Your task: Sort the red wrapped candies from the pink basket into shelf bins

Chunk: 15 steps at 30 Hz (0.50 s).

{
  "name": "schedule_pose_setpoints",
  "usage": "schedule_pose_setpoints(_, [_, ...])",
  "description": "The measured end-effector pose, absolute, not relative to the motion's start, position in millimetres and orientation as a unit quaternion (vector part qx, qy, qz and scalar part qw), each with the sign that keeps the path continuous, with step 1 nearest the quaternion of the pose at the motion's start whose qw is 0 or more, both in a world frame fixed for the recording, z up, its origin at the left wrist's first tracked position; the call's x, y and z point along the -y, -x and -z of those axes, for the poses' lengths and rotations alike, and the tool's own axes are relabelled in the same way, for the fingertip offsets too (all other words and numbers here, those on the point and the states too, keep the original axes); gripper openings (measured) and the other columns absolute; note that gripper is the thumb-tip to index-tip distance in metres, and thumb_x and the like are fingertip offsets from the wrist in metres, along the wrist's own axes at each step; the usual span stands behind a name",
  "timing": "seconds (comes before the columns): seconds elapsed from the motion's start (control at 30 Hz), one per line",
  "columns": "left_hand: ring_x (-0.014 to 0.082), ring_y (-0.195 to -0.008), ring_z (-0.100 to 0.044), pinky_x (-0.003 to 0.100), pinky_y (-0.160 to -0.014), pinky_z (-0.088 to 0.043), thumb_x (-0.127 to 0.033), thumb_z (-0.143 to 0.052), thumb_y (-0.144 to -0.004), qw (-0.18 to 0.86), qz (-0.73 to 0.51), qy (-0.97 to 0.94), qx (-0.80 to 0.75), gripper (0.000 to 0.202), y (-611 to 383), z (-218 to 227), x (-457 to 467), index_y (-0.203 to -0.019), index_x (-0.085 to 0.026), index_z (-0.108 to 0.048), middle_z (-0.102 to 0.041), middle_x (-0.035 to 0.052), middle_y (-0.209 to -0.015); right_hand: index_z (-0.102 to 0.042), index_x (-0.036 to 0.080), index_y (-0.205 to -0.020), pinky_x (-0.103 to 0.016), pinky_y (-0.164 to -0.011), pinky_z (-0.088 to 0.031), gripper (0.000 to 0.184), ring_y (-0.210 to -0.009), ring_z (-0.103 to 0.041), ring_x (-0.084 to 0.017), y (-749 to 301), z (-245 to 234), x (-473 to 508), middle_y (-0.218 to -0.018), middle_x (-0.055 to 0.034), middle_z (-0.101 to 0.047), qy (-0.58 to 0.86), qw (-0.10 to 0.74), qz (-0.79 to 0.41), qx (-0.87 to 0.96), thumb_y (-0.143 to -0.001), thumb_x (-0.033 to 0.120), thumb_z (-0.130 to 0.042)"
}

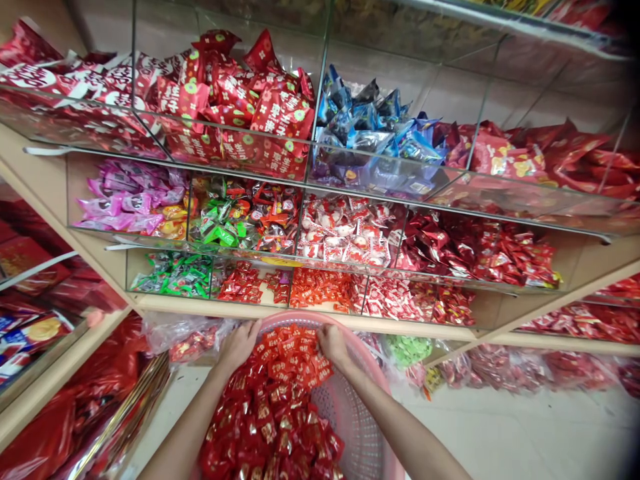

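Observation:
A pink plastic basket stands below the shelves, holding many small wrapped candies. Dark red packets fill its near part, and brighter orange-red packets lie at the far end. My left hand is closed on the basket's rim at the far left. Inside the far right rim, my right hand has its fingers curled beside the orange-red packets. What those fingers hold, if anything, is hidden.
Ahead rises a tiered shelf with clear dividers and candy in several compartments. Similar orange-red candies fill a bottom bin. Bagged candies lie under the shelf. Red packages stand at left, and tiled floor shows at right.

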<state>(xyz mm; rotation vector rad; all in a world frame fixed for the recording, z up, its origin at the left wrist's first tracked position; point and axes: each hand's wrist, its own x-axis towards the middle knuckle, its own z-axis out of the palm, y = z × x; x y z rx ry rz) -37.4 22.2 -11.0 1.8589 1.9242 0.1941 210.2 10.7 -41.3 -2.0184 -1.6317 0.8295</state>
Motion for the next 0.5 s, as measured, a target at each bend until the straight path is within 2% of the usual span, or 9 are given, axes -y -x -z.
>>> schedule_pose_setpoints(0.13, [0.0273, -0.092, -0.063, 0.037, -0.077, -0.043, -0.058, -0.012, -0.085, 0.227, -0.072, -0.676, -0.697, 0.061, 37, 11, -22, -0.112, -0.028, -0.057, -0.068, 0.0075, -0.103, -0.061, 0.013, -0.076, -0.021, -0.058, -0.034, 0.021, -0.070, -0.060, -0.014, -210, 33, -8, -0.081, -0.0113, -0.068, 0.738, 0.135, -0.161, 0.641, -0.084, 0.019, -0.042])
schedule_pose_setpoints(0.23, [0.0274, -0.092, -0.063, 0.038, -0.077, -0.043, -0.058, -0.012, -0.085, 0.229, -0.073, -0.676, -0.697, 0.061, 37, 11, -23, -0.114, -0.028, -0.057, -0.068, 0.0079, -0.103, -0.062, 0.013, -0.080, -0.023, -0.059, -0.032, 0.023, -0.071, -0.060, -0.016, -214, 17, -10, -0.080, -0.0110, -0.067, 0.728, 0.099, -0.121, 0.668, -0.086, 0.025, -0.042])
schedule_pose_setpoints(0.37, [0.0282, -0.092, -0.062, 0.039, -0.078, -0.043, -0.057, -0.013, -0.085, 0.229, -0.069, -0.672, -0.700, 0.060, 37, 10, -23, -0.113, -0.027, -0.057, -0.068, 0.0090, -0.102, -0.061, 0.016, -0.089, -0.025, -0.060, -0.032, 0.035, -0.070, -0.060, -0.017, -229, -15, -26, -0.079, -0.0099, -0.066, 0.727, 0.081, -0.057, 0.679, -0.092, 0.035, -0.032])
schedule_pose_setpoints(0.43, [0.0285, -0.093, -0.062, 0.039, -0.079, -0.042, -0.057, -0.013, -0.085, 0.229, -0.073, -0.672, -0.700, 0.061, 36, 10, -22, -0.112, -0.026, -0.058, -0.067, 0.0093, -0.103, -0.060, 0.016, -0.098, -0.026, -0.064, -0.033, 0.034, -0.074, -0.059, -0.018, -239, -30, -39, -0.083, -0.0110, -0.065, 0.723, 0.064, -0.008, 0.688, -0.093, 0.032, -0.030])
schedule_pose_setpoints(0.5, [0.0286, -0.094, -0.062, 0.038, -0.079, -0.042, -0.058, -0.013, -0.085, 0.230, -0.076, -0.673, -0.698, 0.061, 36, 10, -22, -0.109, -0.026, -0.059, -0.067, 0.0095, -0.103, -0.061, 0.015, -0.100, -0.029, -0.072, -0.033, 0.031, -0.086, -0.056, -0.021, -248, -40, -53, -0.093, -0.0142, -0.064, 0.704, 0.032, 0.048, 0.708, -0.091, 0.021, -0.032])
